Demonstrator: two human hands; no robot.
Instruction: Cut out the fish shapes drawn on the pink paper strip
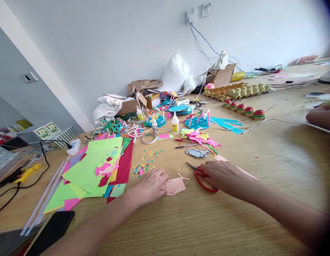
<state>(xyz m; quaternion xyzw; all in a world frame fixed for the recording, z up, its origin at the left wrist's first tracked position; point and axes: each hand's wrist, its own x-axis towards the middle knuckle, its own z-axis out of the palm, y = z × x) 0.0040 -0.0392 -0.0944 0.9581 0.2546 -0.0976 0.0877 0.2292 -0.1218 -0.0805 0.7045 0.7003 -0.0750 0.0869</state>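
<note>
My left hand (151,184) is closed on the left end of a small peach-coloured paper piece (176,186), which has a narrow strip sticking up at its far right corner. My right hand (216,172) is closed at the red handles of a pair of scissors (203,185). The scissors' dark blades point left, apart from the paper. Just beyond them lies a grey fish-shaped cutout (196,153). Another peach paper strip (221,158) is partly hidden under my right forearm. Small coloured paper dots (151,153) are scattered past my left hand.
Coloured paper sheets (87,160) are stacked at the left, with pink fish shapes (107,168) on top. A glue bottle (175,125), a tape roll (149,138) and a pen (188,146) lie beyond. A phone (54,227) is near left. Another person's hand (323,116) shows at the right edge.
</note>
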